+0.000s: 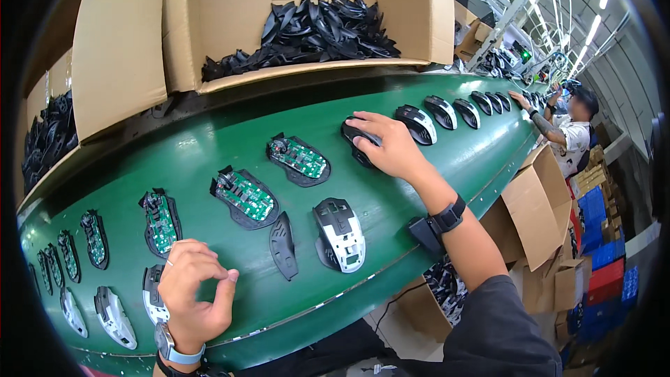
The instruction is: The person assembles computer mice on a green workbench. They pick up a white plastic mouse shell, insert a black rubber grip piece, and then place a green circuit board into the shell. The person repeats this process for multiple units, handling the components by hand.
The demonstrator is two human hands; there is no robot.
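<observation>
My right hand (391, 143) is wrapped over a black computer mouse (352, 136) on the green conveyor belt (391, 216). Thumb and fingers lie along its two sides. My left hand (195, 290) is curled, thumb tip meeting the fingertips in a ring; anything pinched there is too small to make out. Beside it, partly hidden, lies a white-and-black mouse shell (152, 293). Between my hands are a mouse base with a green circuit board (244, 197), a loose black side piece (283, 246) and another white-and-black shell (340, 234). A second board-carrying base (300, 159) lies left of my right hand.
Several bases with boards (160, 222) and white shells (115, 315) line the belt's left. More mice (417, 124) run toward a co-worker (576, 122) at far right. An open cardboard box (307, 73) of black plastic parts stands behind the belt; another carton (530, 213) stands at right.
</observation>
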